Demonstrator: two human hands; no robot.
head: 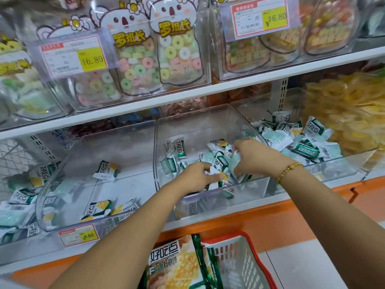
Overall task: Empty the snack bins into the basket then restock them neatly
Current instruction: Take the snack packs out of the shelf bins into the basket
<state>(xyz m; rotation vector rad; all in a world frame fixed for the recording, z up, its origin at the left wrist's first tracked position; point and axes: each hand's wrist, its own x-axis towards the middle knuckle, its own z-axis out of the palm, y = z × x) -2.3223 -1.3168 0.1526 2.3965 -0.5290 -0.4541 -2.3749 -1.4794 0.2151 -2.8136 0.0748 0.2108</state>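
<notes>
Three clear plastic bins stand on the lower shelf. The middle bin point(245, 185) holds several small green-and-white snack packets point(176, 148). Both my hands are inside it. My left hand point(194, 176) grips packets near the bin's front wall. My right hand point(253, 158) grips a bunch of packets just to the right of it. The left bin point(68, 157) holds a few scattered packets point(106, 168). The right bin point(333, 163) is heaped with the same packets. A red-rimmed white basket point(241, 265) sits below at the bottom, with a large snack bag point(177, 265) at its left side.
An upper white shelf point(187, 97) carries clear bins of ring candy bags and price tags. Yellow snacks point(350, 113) fill a bin at the far right. An orange ledge point(270, 217) runs under the bins. A price tag point(79, 235) hangs on the left bin.
</notes>
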